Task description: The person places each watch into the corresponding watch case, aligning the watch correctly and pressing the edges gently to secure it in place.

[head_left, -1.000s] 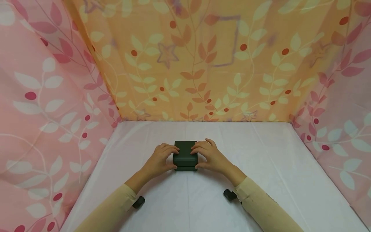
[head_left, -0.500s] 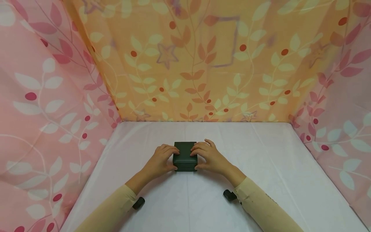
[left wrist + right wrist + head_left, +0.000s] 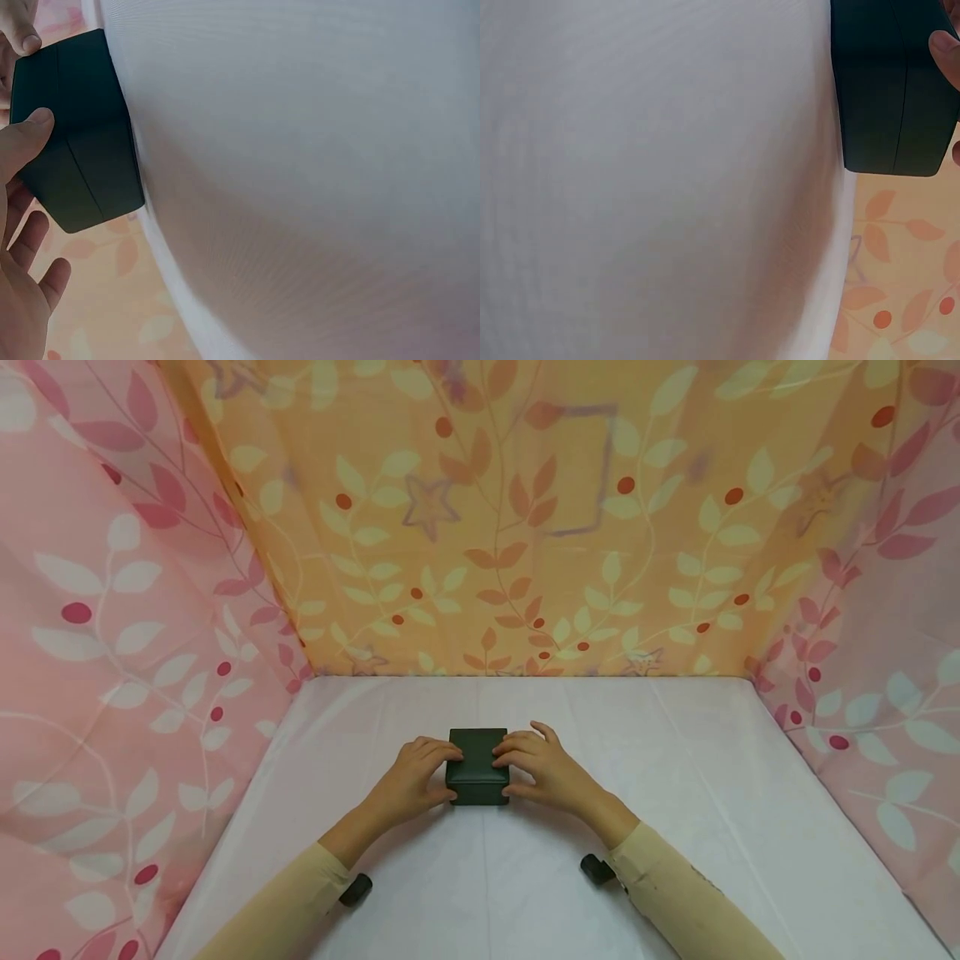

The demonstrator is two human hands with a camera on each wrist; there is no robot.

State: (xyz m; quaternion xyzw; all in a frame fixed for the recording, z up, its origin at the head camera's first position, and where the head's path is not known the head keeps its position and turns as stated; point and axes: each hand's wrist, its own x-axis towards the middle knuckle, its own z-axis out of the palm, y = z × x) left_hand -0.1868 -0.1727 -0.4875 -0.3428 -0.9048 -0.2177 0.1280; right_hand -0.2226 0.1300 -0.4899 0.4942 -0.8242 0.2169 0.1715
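A small dark green box (image 3: 478, 760) sits on the white-covered table, its lid down on its base. Only a thin seam shows around the box (image 3: 79, 142) in the left wrist view. My left hand (image 3: 415, 778) holds its left side, thumb at the front and fingertips on the lid's edge. On the opposite side my right hand (image 3: 546, 770) grips it the same way, one finger lifted off. In the right wrist view, the right thumb (image 3: 946, 56) presses the box (image 3: 877, 97) near the seam. What lies inside the box is hidden.
White cloth (image 3: 660, 760) covers the table. An orange floral curtain (image 3: 510, 527) hangs behind its far edge, with pink floral curtains at the left (image 3: 112, 652) and right (image 3: 885, 693). Small black devices (image 3: 356, 890) are worn at both wrists.
The box's lid has come down: a gap between lid and base at the front a second ago has narrowed to a thin seam. Both hands have kept their places on the box.
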